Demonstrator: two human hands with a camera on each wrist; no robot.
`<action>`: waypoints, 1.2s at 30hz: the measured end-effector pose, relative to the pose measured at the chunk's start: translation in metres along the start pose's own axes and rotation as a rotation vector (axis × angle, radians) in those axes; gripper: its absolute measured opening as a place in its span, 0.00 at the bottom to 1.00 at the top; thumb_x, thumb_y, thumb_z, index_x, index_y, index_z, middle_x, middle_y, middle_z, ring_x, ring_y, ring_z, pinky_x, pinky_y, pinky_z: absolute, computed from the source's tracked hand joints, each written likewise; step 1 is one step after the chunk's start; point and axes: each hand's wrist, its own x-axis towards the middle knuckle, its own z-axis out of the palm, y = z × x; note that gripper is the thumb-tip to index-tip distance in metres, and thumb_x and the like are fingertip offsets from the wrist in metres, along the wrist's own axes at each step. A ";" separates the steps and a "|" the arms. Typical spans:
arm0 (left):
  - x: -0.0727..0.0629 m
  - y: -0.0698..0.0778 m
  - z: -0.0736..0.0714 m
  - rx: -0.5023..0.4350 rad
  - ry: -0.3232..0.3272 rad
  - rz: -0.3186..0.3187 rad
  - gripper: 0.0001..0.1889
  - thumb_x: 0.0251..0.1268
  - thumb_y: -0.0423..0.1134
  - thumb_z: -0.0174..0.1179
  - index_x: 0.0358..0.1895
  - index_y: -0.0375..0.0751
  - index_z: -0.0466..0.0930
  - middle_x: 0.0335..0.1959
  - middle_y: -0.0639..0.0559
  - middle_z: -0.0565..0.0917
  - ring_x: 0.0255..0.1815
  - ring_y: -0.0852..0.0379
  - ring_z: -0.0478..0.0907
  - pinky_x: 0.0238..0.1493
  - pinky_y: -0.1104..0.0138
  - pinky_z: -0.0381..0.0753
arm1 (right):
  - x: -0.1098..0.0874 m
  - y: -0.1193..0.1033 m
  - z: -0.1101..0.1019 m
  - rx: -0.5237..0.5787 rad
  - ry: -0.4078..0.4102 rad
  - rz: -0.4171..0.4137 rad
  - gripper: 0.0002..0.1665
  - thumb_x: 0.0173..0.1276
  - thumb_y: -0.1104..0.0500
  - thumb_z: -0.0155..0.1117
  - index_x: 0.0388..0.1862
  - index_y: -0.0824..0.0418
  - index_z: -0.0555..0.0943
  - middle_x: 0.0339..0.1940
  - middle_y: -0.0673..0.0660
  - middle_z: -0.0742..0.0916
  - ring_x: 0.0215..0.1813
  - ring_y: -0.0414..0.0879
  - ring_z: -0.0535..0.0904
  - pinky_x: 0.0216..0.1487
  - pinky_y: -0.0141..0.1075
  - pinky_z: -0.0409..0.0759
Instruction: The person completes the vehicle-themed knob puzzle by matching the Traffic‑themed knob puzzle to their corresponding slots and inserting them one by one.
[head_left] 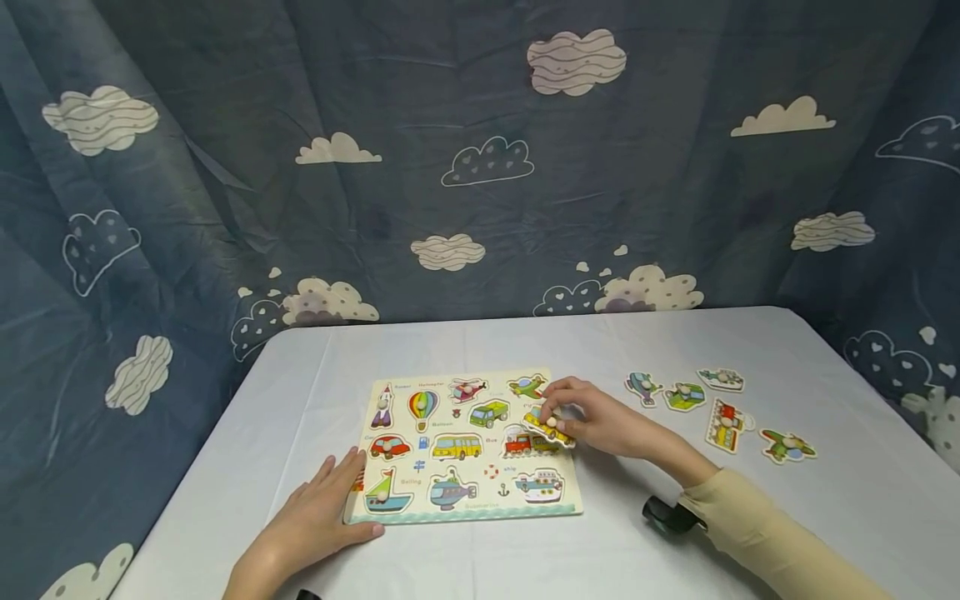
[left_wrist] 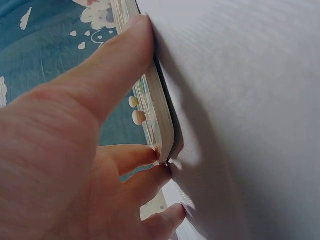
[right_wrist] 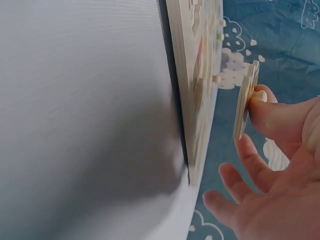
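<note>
A wooden puzzle board [head_left: 495, 511] with colourful vehicle pictures lies on the table. My left hand [head_left: 315, 508] rests at its near left corner, thumb along the front edge and fingers spread against the left side. In the left wrist view the thumb [left_wrist: 125, 47] lies on the board's edge, and small round knobs [left_wrist: 138, 118] stick up from the board. Over the board's right part, my right hand [head_left: 600, 417] pinches a yellow vehicle puzzle piece [head_left: 542, 429] by its knob. The right wrist view shows this piece [right_wrist: 243, 107] tilted and raised off the board, the other fingers spread below.
Right of the board lie several loose pieces: a blue submarine piece [head_left: 643, 388], a green truck piece [head_left: 685, 397], a ship piece [head_left: 722, 380], a red and yellow train piece [head_left: 726, 427] and a plane piece [head_left: 787, 447]. A cloud-patterned curtain [head_left: 480, 100] hangs behind the white table [head_left: 480, 346].
</note>
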 end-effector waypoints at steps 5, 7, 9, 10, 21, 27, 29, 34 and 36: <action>0.000 0.000 0.001 0.001 0.004 -0.006 0.57 0.45 0.66 0.72 0.76 0.40 0.59 0.76 0.42 0.60 0.76 0.33 0.49 0.65 0.33 0.54 | 0.013 0.000 0.004 0.015 -0.049 -0.033 0.12 0.68 0.69 0.63 0.42 0.53 0.84 0.62 0.65 0.76 0.67 0.62 0.66 0.66 0.64 0.60; 0.000 0.000 0.001 0.004 0.007 -0.004 0.57 0.45 0.66 0.71 0.76 0.40 0.59 0.76 0.42 0.60 0.76 0.33 0.50 0.66 0.33 0.54 | 0.017 0.001 0.005 0.011 -0.066 -0.044 0.11 0.68 0.68 0.64 0.42 0.53 0.84 0.62 0.64 0.76 0.67 0.62 0.66 0.67 0.64 0.59; 0.001 0.000 0.001 0.005 0.011 0.000 0.56 0.45 0.66 0.71 0.76 0.40 0.59 0.76 0.42 0.60 0.76 0.33 0.50 0.65 0.33 0.55 | 0.022 0.002 0.005 0.004 -0.081 -0.061 0.10 0.69 0.67 0.64 0.42 0.52 0.85 0.61 0.63 0.77 0.67 0.60 0.67 0.67 0.63 0.60; 0.000 0.000 0.001 0.004 0.013 0.001 0.56 0.45 0.66 0.72 0.76 0.40 0.59 0.76 0.42 0.60 0.76 0.33 0.50 0.65 0.33 0.55 | 0.024 0.002 0.006 0.003 -0.088 -0.069 0.10 0.69 0.67 0.64 0.42 0.52 0.85 0.61 0.63 0.77 0.67 0.59 0.67 0.67 0.62 0.60; 0.001 0.000 0.001 0.010 0.021 0.015 0.57 0.45 0.65 0.72 0.76 0.40 0.59 0.76 0.41 0.60 0.75 0.32 0.51 0.65 0.33 0.55 | 0.048 -0.005 0.012 -0.019 -0.167 -0.097 0.12 0.69 0.68 0.63 0.42 0.52 0.85 0.62 0.62 0.76 0.65 0.56 0.67 0.63 0.55 0.67; 0.000 0.000 0.001 0.016 0.024 0.022 0.57 0.45 0.65 0.72 0.76 0.39 0.58 0.76 0.40 0.60 0.75 0.31 0.51 0.64 0.33 0.56 | 0.061 -0.009 0.021 -0.055 -0.197 -0.131 0.13 0.69 0.68 0.64 0.42 0.50 0.86 0.61 0.61 0.77 0.63 0.55 0.67 0.62 0.54 0.65; 0.000 0.000 0.001 0.014 0.025 0.024 0.57 0.45 0.65 0.72 0.76 0.39 0.58 0.76 0.40 0.60 0.75 0.31 0.51 0.64 0.33 0.56 | 0.064 -0.010 0.024 -0.072 -0.209 -0.140 0.14 0.69 0.68 0.64 0.41 0.49 0.86 0.61 0.60 0.77 0.62 0.54 0.68 0.62 0.54 0.65; 0.001 -0.001 0.000 0.013 0.014 0.013 0.57 0.45 0.65 0.72 0.76 0.40 0.58 0.76 0.41 0.60 0.76 0.33 0.50 0.65 0.33 0.55 | 0.075 -0.013 0.030 -0.083 -0.249 -0.153 0.13 0.69 0.67 0.64 0.41 0.49 0.86 0.61 0.59 0.78 0.64 0.52 0.68 0.64 0.52 0.66; 0.001 -0.001 0.000 0.016 0.009 0.010 0.57 0.45 0.65 0.72 0.76 0.39 0.58 0.76 0.41 0.60 0.76 0.33 0.50 0.65 0.33 0.55 | 0.079 -0.013 0.033 -0.084 -0.266 -0.160 0.12 0.70 0.66 0.64 0.41 0.49 0.86 0.62 0.58 0.77 0.65 0.51 0.67 0.65 0.51 0.65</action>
